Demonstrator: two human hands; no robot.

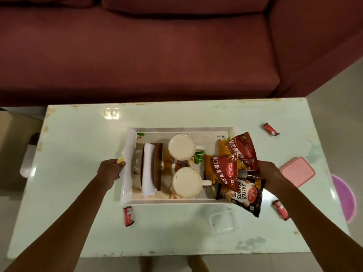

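Observation:
A white rectangular tray [182, 130] sits in the middle of a pale glass table [78, 134]. On the tray stand two cream mugs [181, 147] [186, 182], a wooden holder with a folded white napkin [148, 169], and red snack packets [242, 152] [223, 169] over a dark salted peanuts packet [245, 195]. My left hand [110, 170] grips the tray's left rim. At the tray's right end, my right hand [269, 175] has its fingers hidden behind the snack packets, so its grip is unclear.
Three small red wrappers lie on the table [271, 131] [128, 216] [281, 209]. A pink lid [297, 171] and a purple round thing [344, 197] sit at the right edge. A clear plastic box [225, 222] is near the front. A maroon sofa [137, 46] stands behind the table.

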